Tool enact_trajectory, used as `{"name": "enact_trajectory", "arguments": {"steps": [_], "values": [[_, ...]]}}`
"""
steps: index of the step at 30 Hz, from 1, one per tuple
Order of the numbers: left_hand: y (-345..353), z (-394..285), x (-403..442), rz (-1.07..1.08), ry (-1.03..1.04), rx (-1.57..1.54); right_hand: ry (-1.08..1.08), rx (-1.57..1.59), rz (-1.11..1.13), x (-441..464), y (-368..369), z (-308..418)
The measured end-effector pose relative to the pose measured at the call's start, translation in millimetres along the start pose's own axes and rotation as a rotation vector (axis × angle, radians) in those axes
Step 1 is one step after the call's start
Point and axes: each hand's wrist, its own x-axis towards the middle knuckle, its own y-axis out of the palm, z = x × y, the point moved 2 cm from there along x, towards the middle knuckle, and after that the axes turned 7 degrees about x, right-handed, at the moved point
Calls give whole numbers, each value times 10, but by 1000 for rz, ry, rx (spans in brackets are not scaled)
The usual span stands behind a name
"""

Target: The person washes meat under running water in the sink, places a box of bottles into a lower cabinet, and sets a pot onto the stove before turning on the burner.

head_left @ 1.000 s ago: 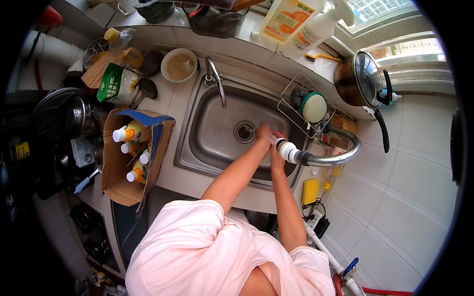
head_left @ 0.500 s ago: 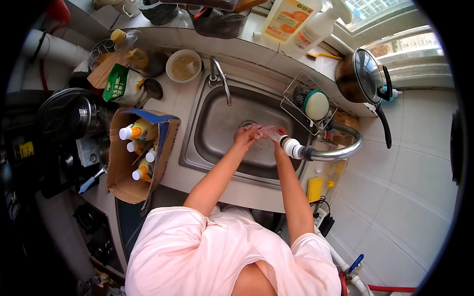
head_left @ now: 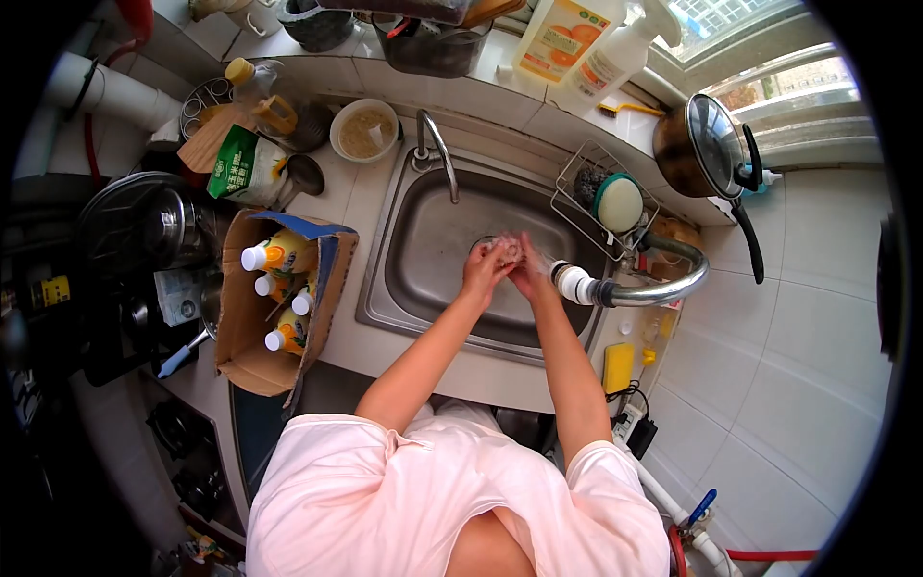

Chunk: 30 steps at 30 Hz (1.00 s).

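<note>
Water pours from the large curved faucet (head_left: 663, 291) over both my hands, inside the steel sink (head_left: 423, 226). My left hand (head_left: 481, 269) is at the left of the stream, close to the drain, with its fingers curled toward the other palm. My right hand (head_left: 527, 267) is beside it, nearer the faucet's white nozzle (head_left: 574, 285), with its fingers extended upward. The hands are together or nearly so. Splashing water blurs the space between them, and no object can be made out there.
A thin faucet (head_left: 440, 159) stands at the sink's back left. A wire rack (head_left: 577, 197) holds a round scrubber (head_left: 618, 204). On the left are a cardboard box (head_left: 236, 332) with bottles and a bowl (head_left: 365, 131). A yellow sponge (head_left: 618, 368) lies at the right.
My hands moved from under the nozzle toward the left, then came closer together. The view shifted slightly, so the sink and box appear further right.
</note>
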Motion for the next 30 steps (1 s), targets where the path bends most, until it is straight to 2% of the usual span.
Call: {"name": "enact_trajectory", "arguments": {"steps": [1, 4, 6, 7, 9, 10, 12, 13, 16, 18, 19, 22, 25, 27, 28, 30], "values": [[-45, -9, 37, -36, 21, 24, 59, -7, 32, -8, 10, -6], [-216, -87, 125, -176, 33, 69, -119, -345, 33, 53, -144, 35], [-388, 20, 263, -305, -28, 68, -354, -508, -51, 93, -140, 36], [-386, 72, 297, -222, -112, 31, -474, -587, -95, 100, -139, 35], [-333, 158, 328, -55, -279, -43, -496, -720, 22, 106, -105, -40], [-309, 178, 358, 22, -324, -177, -504, -786, 81, 98, -92, -98], [-347, 306, 556, 175, -408, -447, -595, -634, 49, -58, 71, -137], [-373, 356, 628, 149, -335, -403, -638, -557, 33, -172, 164, -128], [-342, 374, 738, 116, -138, -272, -904, -1232, -172, -465, 330, -67], [-265, 354, 727, 150, -35, -201, -870, -1318, -189, -538, 411, -67], [-227, 366, 723, 102, -56, -251, -850, -1363, -198, -573, 438, -55], [-62, 304, 718, -34, -163, -353, -441, -1467, -330, -617, 435, 29], [-12, 384, 828, -168, -324, -388, -439, -1391, -325, -620, 339, 36], [119, 314, 782, -265, -383, -427, -767, -1358, -397, -506, 122, -87], [147, 288, 748, -246, -354, -407, -931, -1330, -428, -466, 47, -142], [183, 246, 670, -208, -294, -362, -834, -1203, -462, -433, -1, -167]]}}
